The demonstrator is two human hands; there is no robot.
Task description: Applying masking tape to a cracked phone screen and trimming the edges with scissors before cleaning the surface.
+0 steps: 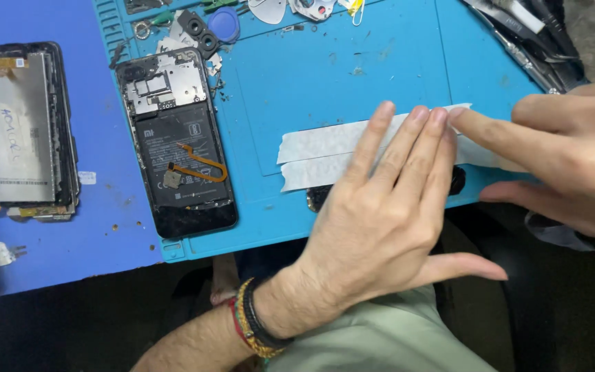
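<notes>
My left hand (387,207) lies flat, fingers together, on two strips of white tape (318,155) stuck across a blue repair mat (352,62). A dark object (318,198) shows under the tape and hand near the mat's front edge. My right hand (566,158) comes in from the right, its index fingertip pressing the tape's right end beside my left fingertips. An opened black phone (177,145) with bare circuit board, battery and an orange flex cable lies on the mat's left part.
A detached phone screen (25,131) lies on the blue table to the left. Small parts, a blue pick (224,24) and camera rings sit at the mat's top. Tweezers and tools (525,34) lie top right. My lap is below the table edge.
</notes>
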